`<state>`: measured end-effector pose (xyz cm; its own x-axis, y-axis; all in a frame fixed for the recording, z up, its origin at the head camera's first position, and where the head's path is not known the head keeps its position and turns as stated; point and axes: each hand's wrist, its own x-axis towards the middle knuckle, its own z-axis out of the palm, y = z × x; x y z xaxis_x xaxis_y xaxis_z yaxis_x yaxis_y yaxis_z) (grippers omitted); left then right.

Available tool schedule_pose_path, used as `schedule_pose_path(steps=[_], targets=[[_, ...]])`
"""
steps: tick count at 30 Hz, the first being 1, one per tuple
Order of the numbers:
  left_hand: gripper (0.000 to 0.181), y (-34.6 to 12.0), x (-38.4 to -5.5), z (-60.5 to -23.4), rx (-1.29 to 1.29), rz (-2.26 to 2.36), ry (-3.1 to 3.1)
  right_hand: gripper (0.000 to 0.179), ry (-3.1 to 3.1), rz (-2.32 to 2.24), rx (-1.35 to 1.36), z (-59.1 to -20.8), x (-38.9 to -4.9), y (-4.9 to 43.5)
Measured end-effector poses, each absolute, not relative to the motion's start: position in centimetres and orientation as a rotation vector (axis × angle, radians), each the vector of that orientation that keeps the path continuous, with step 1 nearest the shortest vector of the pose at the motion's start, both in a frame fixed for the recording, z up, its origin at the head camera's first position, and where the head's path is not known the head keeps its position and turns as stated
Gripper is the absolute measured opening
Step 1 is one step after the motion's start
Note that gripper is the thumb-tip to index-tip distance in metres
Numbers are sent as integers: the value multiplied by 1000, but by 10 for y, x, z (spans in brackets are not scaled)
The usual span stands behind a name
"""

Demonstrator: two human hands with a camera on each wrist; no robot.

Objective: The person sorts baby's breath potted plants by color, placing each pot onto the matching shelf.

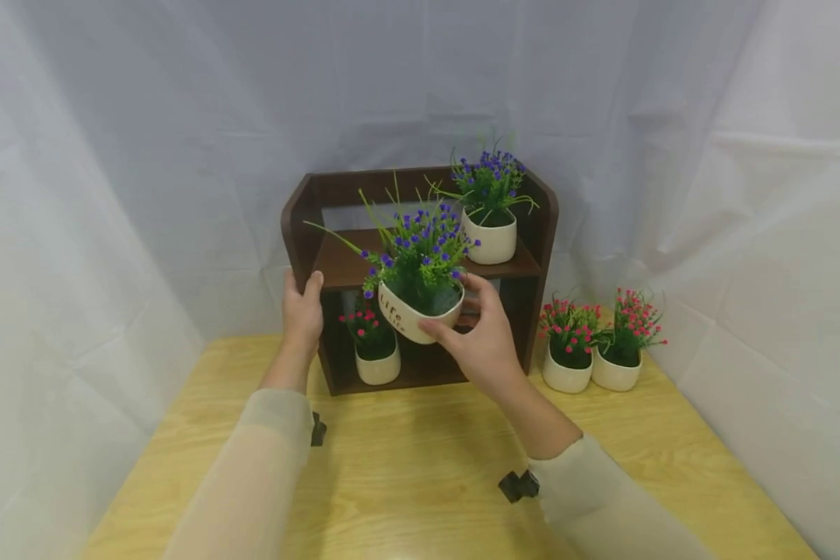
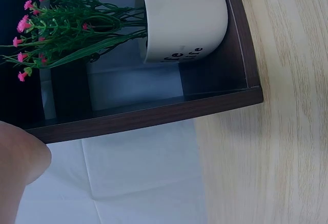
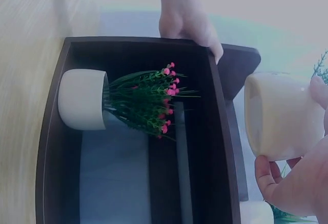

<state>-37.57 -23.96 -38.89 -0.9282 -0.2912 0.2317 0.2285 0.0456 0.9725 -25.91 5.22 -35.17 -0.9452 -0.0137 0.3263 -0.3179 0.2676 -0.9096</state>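
My right hand (image 1: 486, 338) pinches a white pot of purple flowers (image 1: 420, 315) by its rim and side, tilted, in front of the upper shelf. In the right wrist view the underside of this pot (image 3: 287, 116) shows. My left hand (image 1: 302, 311) grips the left side panel of the dark brown shelf unit (image 1: 546, 210), its thumb on the front edge. Another potted purple plant (image 1: 491, 237) stands on the right of the upper shelf. A pot of pink flowers (image 1: 378, 365) stands at the left of the lower compartment, shown close in the left wrist view (image 2: 184, 19).
Two white pots of pink flowers, a nearer one (image 1: 567, 373) and one beside it (image 1: 617, 372), stand on the wooden table (image 1: 406, 482) right of the shelf unit. White sheets (image 1: 182, 155) hang behind and at both sides.
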Motion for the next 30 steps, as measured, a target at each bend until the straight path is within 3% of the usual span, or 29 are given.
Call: schedule_pose_path(steps=[4, 17, 30], targets=[[76, -240, -374, -389, 77, -1938, -1989, 87, -2274, 1715, 306, -349, -264, 46], [61, -235, -374, -387, 8, -1930, -1934, 86, -2258, 1700, 347, -346, -288, 37], [64, -238, -376, -387, 13, -1957, -1897, 88, -2336, 1505, 363, -333, -310, 17]])
